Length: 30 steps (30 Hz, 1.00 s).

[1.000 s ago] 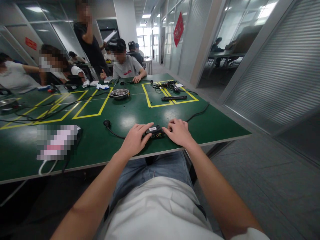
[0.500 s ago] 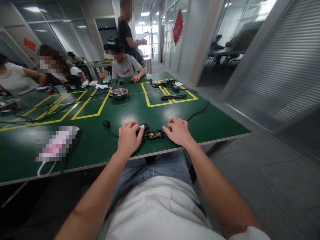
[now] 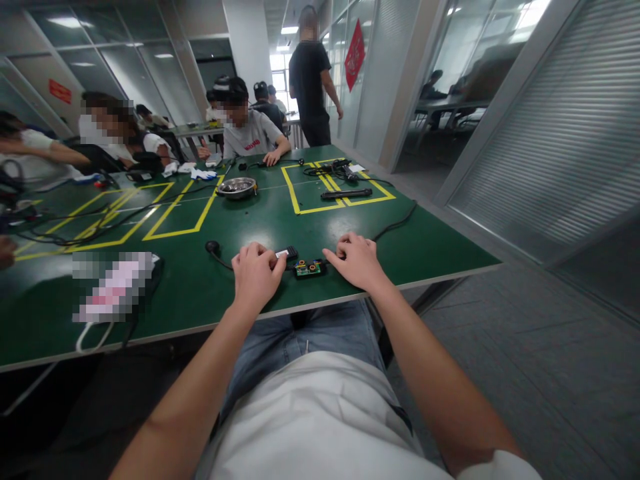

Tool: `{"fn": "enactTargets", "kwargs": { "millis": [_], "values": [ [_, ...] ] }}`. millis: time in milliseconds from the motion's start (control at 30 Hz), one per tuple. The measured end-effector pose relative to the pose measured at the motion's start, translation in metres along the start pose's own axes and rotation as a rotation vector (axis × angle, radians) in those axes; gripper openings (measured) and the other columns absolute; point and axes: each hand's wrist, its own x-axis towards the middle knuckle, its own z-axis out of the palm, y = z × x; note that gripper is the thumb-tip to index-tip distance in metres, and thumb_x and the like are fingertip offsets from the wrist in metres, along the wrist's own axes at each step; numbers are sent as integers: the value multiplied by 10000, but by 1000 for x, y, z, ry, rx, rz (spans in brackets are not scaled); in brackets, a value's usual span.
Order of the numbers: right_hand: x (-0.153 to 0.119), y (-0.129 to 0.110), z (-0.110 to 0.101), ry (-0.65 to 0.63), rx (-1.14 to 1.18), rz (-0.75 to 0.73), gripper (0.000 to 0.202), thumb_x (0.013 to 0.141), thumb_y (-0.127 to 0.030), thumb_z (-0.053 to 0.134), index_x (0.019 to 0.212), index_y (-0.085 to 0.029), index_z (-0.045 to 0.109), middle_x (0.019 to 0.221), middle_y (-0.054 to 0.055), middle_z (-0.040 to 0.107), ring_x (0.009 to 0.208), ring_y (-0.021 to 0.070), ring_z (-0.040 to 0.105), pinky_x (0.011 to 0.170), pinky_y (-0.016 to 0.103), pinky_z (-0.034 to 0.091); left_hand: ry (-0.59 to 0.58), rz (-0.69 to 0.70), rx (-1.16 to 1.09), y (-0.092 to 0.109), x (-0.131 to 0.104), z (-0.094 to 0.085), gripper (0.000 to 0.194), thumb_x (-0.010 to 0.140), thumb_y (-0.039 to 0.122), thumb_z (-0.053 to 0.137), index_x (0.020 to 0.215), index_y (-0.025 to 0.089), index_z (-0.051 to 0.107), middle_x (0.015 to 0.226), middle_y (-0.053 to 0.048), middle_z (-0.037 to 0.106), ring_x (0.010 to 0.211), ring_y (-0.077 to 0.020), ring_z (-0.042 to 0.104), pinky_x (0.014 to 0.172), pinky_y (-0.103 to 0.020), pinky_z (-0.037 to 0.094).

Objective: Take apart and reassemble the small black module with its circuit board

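Between my hands sits a small open adapter, its green circuit board (image 3: 309,269) showing copper-coloured ring coils in a black half-shell. My left hand (image 3: 257,275) is closed on the black cord at the board's left; that cord runs out to a round plug (image 3: 213,247). Just behind, near the left fingertips, lies a black cover with a white label (image 3: 287,253). My right hand (image 3: 354,261) is curled over the cord on the board's right side, fingertips close to the board. Another stretch of cord (image 3: 397,222) trails back right. My fingers partly hide both grips.
On the green table (image 3: 430,247) are a metal bowl (image 3: 237,187), a black bar (image 3: 346,194), tangled cables (image 3: 333,168) and yellow tape outlines. A blurred pink item (image 3: 117,287) lies front left. A person in a grey shirt (image 3: 256,137) sits across; others sit at left.
The circuit board is tilted so more of its green face shows. My left hand has shifted slightly left. A standing person in black has moved right, turning away; a hand appears at the left edge.
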Motion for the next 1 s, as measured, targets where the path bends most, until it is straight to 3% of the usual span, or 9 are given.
{"fn": "enactTargets", "kwargs": {
  "millis": [400, 533, 600, 700, 767, 867, 1000],
  "values": [
    [-1, -2, 0, -12, -25, 25, 456, 983, -455, 646, 598, -223, 564, 1113, 96, 711, 1117, 303, 586, 1083, 523, 386, -81, 38, 30, 0, 0, 6, 375, 1026, 517, 667, 798, 224, 720, 1073, -143, 676, 1087, -353, 608, 921, -502, 527],
    [-1, -2, 0, -18, -57, 26, 446, 974, -466, 652, 605, -223, 593, 1149, 101, 703, 1130, 312, 568, 1077, 524, 392, -8, 41, -42, -3, 1, 11, 289, 1005, 472, 711, 1183, 249, 760, 1356, -161, 692, 1271, -376, 593, 995, -502, 542],
    [-1, -1, 0, -20, -69, 22, 434, 980, -469, 641, 623, -224, 612, 1156, 103, 701, 1121, 313, 568, 1079, 532, 394, -59, 41, -96, -8, 4, 14, 339, 1033, 419, 671, 1329, 270, 742, 1442, -143, 697, 1318, -369, 604, 1039, -508, 539],
    [-1, 0, 0, -18, -71, 4, 437, 1013, -451, 588, 640, -228, 642, 1154, 109, 704, 1110, 313, 569, 1071, 543, 401, -144, -1, -165, -14, 9, 16, 309, 1051, 356, 631, 1304, 263, 782, 1287, -122, 788, 1185, -347, 694, 1021, -500, 556],
    [-2, -1, 0, -29, -76, -1, 430, 1040, -411, 533, 687, -233, 701, 1175, 118, 705, 1121, 314, 568, 1064, 542, 407, -107, 0, -215, -15, 10, 14, 290, 1052, 345, 632, 1269, 249, 798, 1203, -117, 806, 1122, -331, 714, 1006, -486, 565],
    [-2, -2, 0, -58, -101, -9, 398, 1054, -342, 492, 821, -234, 795, 1240, 133, 701, 1169, 324, 566, 1078, 548, 407, -5, 162, -315, -9, 7, 11, 303, 1083, 352, 597, 1299, 250, 784, 1258, -111, 783, 1185, -299, 693, 1068, -467, 551],
    [-1, -2, -1, -85, -119, -9, 382, 1061, -323, 496, 883, -232, 820, 1301, 139, 690, 1230, 335, 551, 1107, 553, 401, -166, 474, -359, 3, 4, 12, 334, 1108, 365, 564, 1343, 275, 783, 1274, -109, 767, 1159, -270, 691, 1058, -458, 566]
  ]
}}
